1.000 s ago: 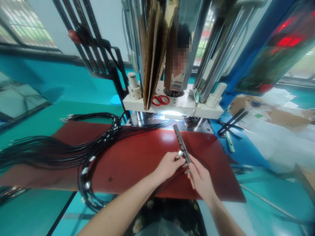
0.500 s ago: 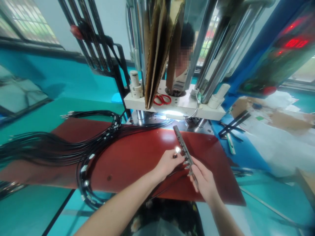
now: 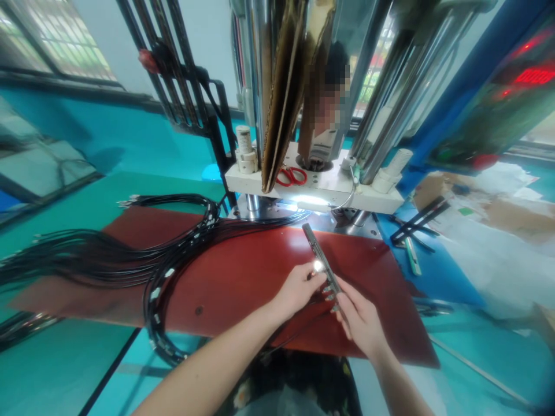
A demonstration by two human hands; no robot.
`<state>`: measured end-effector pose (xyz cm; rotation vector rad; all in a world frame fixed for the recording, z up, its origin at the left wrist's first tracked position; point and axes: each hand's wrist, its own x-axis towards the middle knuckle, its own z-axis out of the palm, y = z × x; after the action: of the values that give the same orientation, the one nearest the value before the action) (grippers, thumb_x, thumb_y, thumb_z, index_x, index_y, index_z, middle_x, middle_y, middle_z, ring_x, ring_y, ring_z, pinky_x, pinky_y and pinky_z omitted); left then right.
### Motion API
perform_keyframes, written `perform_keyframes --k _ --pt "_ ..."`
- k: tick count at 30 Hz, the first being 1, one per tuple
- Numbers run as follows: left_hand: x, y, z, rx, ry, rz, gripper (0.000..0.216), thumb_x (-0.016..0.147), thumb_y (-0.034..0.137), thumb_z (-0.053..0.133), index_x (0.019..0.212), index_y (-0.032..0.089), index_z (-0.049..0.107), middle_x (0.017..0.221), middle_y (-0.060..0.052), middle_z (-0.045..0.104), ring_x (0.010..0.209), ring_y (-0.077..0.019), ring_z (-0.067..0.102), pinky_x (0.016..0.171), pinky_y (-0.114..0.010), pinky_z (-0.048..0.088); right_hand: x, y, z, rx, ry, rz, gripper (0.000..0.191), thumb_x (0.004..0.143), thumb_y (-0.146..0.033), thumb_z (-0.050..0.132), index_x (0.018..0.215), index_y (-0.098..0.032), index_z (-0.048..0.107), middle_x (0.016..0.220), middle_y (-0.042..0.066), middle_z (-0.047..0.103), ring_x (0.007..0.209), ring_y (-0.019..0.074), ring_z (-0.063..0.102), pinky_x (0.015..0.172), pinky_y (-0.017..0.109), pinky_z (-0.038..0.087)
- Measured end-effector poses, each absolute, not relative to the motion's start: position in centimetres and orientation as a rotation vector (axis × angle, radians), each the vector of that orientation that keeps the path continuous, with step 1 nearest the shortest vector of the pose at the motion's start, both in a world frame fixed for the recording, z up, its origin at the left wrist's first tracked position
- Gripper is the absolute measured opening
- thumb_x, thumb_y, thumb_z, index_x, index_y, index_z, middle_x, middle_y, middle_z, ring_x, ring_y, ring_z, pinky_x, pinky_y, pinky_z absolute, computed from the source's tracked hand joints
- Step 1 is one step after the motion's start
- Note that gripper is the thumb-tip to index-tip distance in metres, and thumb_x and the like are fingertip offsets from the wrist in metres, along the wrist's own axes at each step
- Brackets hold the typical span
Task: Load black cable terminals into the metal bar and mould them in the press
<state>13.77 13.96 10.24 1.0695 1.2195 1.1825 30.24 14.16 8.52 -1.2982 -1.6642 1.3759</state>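
My right hand (image 3: pixel 361 316) grips the near end of a long dark metal bar (image 3: pixel 315 249) that slants away over the red mat (image 3: pixel 243 271). My left hand (image 3: pixel 298 289) pinches a shiny metal cable end (image 3: pixel 318 266) against the bar's side, fingers closed round it. Thin black cables run from under my left hand toward my body. Several small metal ends stick out of the bar near my right fingers.
A big bundle of black cables (image 3: pixel 130 260) loops over the mat's left half. Behind stands a press with a white plate (image 3: pixel 312 185), red scissors (image 3: pixel 291 175), cardboard sheets (image 3: pixel 284 86) and steel columns. Black strips (image 3: pixel 418 216) and papers lie right. A person is partly visible behind the press.
Both hands stay at the bar. The left hand has shifted the shiny cable end slightly up along the bar's side; the view has drifted a little.
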Motion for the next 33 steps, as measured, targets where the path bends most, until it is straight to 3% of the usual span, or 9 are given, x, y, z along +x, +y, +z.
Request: perform_keyframes --k 9,19,25,30,33 --pt "11.2 14.3 10.6 0.54 0.823 1.16 0.036 0.072 0.046 0.057 0.085 0.012 0.057 0.059 0.003 0.043 0.047 -0.0044 0.036 0.044 -0.018 0.025 30.3 13.9 8.8 -1.352 -1.478 1.423 0.059 0.075 -0.054 0.053 0.12 -0.015 0.051 0.046 -0.004 0.051 0.029 0.0066 0.036 0.027 0.018 0.03" --pt "12.3 15.0 10.3 0.703 1.122 1.055 0.027 0.055 0.033 0.069 0.056 0.013 0.05 0.042 0.006 0.039 0.038 -0.0039 0.03 0.037 -0.019 0.016 30.4 13.9 9.1 -1.354 -1.53 1.383 0.052 0.077 -0.049 0.052 0.116 -0.015 0.055 0.044 -0.004 0.05 0.028 0.0063 0.038 0.027 0.016 0.03" --pt "12.3 15.3 11.0 0.782 1.205 1.02 0.026 0.055 0.033 0.067 0.053 0.014 0.049 0.04 0.008 0.034 0.036 -0.0029 0.026 0.039 -0.02 0.014 30.3 13.9 9.3 -1.348 -1.582 1.384 0.05 0.08 -0.047 0.049 0.118 -0.016 0.054 0.043 -0.005 0.047 0.028 0.0063 0.036 0.027 0.017 0.027" --pt "12.0 15.4 10.7 0.862 1.244 1.08 0.023 0.056 0.027 0.064 0.05 0.013 0.047 0.044 0.007 0.038 0.039 -0.002 0.027 0.041 -0.019 0.017 30.6 14.6 8.9 -1.253 -1.882 1.275 0.049 0.083 -0.045 0.044 0.122 -0.015 0.051 0.047 -0.003 0.05 0.038 0.0097 0.045 0.036 0.02 0.04" --pt "11.9 15.2 10.5 0.873 1.245 1.09 0.024 0.059 0.03 0.064 0.054 0.013 0.049 0.048 0.006 0.041 0.04 -0.0023 0.029 0.041 -0.019 0.019 30.6 14.7 8.8 -1.249 -1.927 1.273 0.05 0.084 -0.045 0.042 0.122 -0.014 0.05 0.048 -0.003 0.05 0.039 0.0098 0.046 0.035 0.019 0.039"
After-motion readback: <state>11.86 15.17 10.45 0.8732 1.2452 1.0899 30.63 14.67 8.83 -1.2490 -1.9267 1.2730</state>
